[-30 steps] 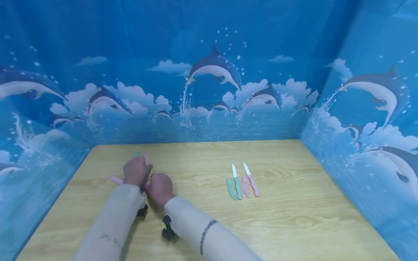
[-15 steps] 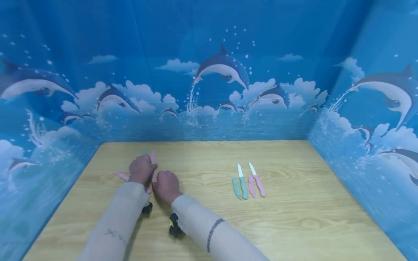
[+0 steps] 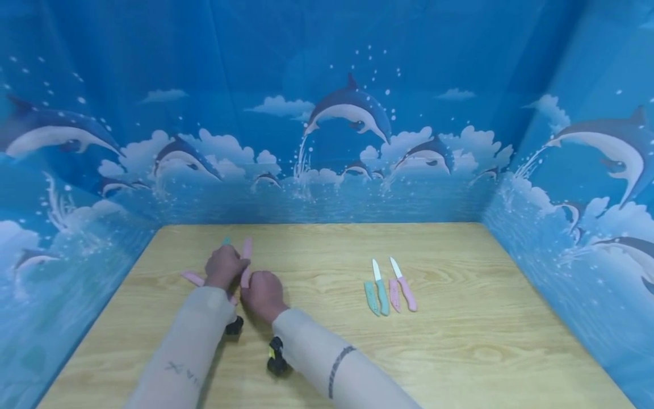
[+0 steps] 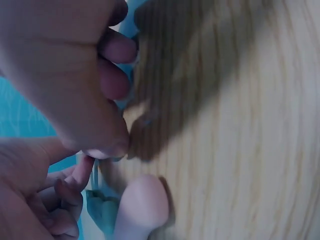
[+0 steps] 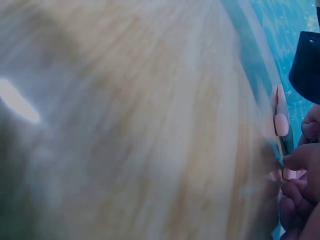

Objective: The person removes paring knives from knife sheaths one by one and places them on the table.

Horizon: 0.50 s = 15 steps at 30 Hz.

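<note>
Left of the table's middle in the head view, a narrow pink knife with no bare blade showing lies between my two hands. My right hand grips its near end with curled fingers. My left hand is against its other side, thumb and fingers appearing to pinch it; the exact contact is partly hidden. Fingertips of both hands meet in the left wrist view. Another pink piece runs beneath the left wrist, and a teal tip pokes out beyond the left hand. A rounded pink handle end shows beside a teal piece.
To the right lie a teal knife and a pink knife with bare white blades, each beside its matching sheath, one teal, one pink. A dolphin-printed blue curtain surrounds the wooden table.
The pink knife between my hands has shifted slightly right, showing more of its length beside the left hand. The view has also swung a little left. The knives and sheaths at right lie undisturbed.
</note>
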Each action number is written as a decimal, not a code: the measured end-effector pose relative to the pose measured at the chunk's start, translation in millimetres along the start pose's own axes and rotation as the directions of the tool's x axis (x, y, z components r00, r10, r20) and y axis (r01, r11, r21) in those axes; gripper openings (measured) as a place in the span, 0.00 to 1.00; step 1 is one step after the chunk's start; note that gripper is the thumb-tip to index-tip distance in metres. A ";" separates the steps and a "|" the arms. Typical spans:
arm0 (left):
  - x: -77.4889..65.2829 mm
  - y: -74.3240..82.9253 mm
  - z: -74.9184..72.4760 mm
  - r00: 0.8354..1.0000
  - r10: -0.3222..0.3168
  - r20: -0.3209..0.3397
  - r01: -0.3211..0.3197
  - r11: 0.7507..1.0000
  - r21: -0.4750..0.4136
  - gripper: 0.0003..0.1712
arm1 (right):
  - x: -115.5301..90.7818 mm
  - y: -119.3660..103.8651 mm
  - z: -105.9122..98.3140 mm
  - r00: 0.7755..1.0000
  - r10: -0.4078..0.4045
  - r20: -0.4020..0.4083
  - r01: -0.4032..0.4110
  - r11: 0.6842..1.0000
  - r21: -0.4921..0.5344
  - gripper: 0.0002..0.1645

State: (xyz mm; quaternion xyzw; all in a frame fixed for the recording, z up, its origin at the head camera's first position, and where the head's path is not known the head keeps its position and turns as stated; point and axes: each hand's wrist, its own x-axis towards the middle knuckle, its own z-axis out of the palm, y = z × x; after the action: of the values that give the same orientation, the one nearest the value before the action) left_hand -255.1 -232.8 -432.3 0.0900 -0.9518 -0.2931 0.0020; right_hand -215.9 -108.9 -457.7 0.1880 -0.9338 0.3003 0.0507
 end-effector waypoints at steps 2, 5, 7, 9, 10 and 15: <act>-0.4 0.1 0.9 1.000 -0.008 0.008 0.008 1.000 -0.010 0.25 | -1.9 1.5 -0.4 1.000 0.002 -0.012 -0.002 1.000 0.028 0.17; -1.2 1.7 0.6 0.999 -0.028 0.033 0.030 0.999 -0.036 0.23 | -3.6 4.4 -0.4 1.000 0.006 -0.030 -0.004 0.998 0.056 0.16; -2.4 3.5 -1.0 0.998 -0.047 0.050 0.050 0.997 -0.066 0.20 | -4.0 6.6 -0.4 0.999 0.009 -0.039 -0.007 0.998 0.062 0.15; -3.4 5.1 -3.3 0.996 -0.061 0.069 0.068 0.992 -0.110 0.17 | -4.0 9.0 -0.3 0.999 0.011 -0.042 -0.008 0.997 0.071 0.14; -3.7 5.5 -4.3 0.995 -0.066 0.072 0.075 0.989 -0.129 0.16 | -4.1 10.1 -0.5 0.999 0.012 -0.044 -0.009 0.997 0.075 0.13; -3.1 4.4 -7.6 0.992 -0.055 0.110 0.081 0.964 -0.254 0.18 | -4.2 15.7 -4.0 0.998 -0.004 -0.063 0.007 0.999 0.046 0.09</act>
State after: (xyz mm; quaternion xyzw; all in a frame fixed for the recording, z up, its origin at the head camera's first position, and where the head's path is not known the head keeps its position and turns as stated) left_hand -252.3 -233.0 -423.4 0.1065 -0.9008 -0.4186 -0.0448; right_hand -218.1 -93.5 -463.8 0.1823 -0.9240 0.3275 0.0764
